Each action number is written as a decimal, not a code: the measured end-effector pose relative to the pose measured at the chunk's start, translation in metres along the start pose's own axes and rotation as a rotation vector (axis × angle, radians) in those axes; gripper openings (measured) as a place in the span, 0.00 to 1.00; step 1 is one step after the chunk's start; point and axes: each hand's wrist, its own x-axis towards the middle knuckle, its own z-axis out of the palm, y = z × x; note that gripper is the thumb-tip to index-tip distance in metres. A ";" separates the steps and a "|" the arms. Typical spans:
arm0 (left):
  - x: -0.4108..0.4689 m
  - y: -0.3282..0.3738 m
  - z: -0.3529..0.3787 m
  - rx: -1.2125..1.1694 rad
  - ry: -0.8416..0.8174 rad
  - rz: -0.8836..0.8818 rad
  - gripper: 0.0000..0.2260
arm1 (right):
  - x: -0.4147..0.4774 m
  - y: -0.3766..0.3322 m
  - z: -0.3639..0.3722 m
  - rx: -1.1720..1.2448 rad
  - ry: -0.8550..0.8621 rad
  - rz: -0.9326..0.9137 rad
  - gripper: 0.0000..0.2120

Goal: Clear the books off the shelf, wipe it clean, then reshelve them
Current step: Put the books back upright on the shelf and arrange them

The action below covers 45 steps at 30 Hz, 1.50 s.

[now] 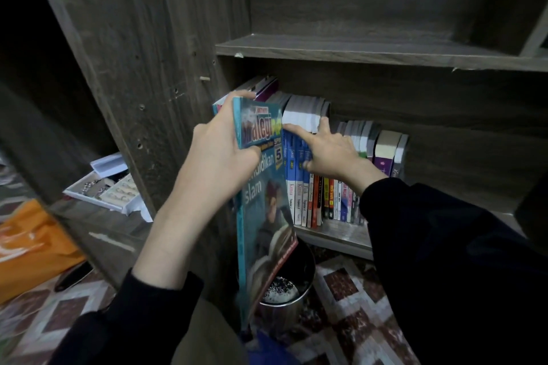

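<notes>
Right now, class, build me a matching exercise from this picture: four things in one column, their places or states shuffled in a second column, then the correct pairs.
1 teal workbook
2 right hand
3 metal bucket
4 orange bag

A on the carpet below the shelf
B far left of the view
C gripped by the left hand
D fingers spread on the shelved books

Pairs: 1-C, 2-D, 3-A, 4-B
</notes>
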 end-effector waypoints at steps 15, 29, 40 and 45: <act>0.043 -0.002 0.032 0.059 0.099 0.095 0.28 | 0.000 0.006 0.004 0.039 0.019 -0.016 0.39; 0.030 -0.075 0.140 0.075 0.071 -0.047 0.33 | -0.002 0.008 0.006 0.035 0.037 -0.023 0.39; -0.055 -0.065 0.187 -0.184 -0.009 -0.289 0.35 | 0.000 0.006 0.009 0.049 0.034 -0.034 0.40; -0.029 -0.066 0.200 -0.189 -0.167 -0.418 0.40 | 0.003 0.006 0.012 0.048 0.038 -0.031 0.42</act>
